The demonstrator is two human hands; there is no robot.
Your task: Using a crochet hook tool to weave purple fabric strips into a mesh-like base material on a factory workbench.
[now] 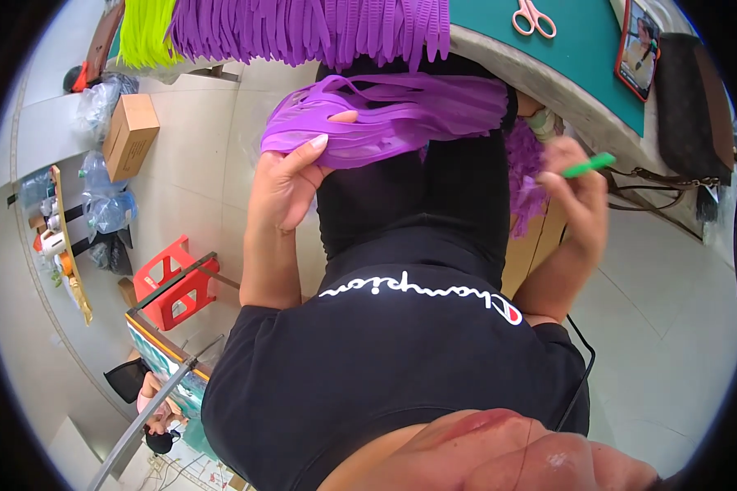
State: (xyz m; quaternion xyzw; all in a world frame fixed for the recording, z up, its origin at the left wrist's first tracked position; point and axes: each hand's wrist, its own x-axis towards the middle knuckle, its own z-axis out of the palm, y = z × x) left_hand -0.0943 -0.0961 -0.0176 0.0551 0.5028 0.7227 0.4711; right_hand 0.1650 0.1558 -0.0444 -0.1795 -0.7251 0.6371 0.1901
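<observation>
My left hand (296, 176) is closed around one end of a bundle of purple rubbery straps (385, 123), thumb on top. The bundle lies across my lap, its far end reaching toward my right knee. Off to the right, my right hand (577, 192) is raised, gripping a slim green stick-like tool (590, 165) whose exact kind I cannot make out. Just left of that hand, a heap of thin purple scraps (526, 164) sits by a cardboard surface beside my leg; a pale purple piece shows near my fingertips, blurred.
Rows of purple straps (303, 29) and lime-green straps (147, 33) hang over the table's (499, 61) edge ahead. Pink-handled scissors (535, 18), a propped phone (637, 49) and a dark bag (692, 110) are at right. A red stool (172, 282) and a carton (131, 135) stand left.
</observation>
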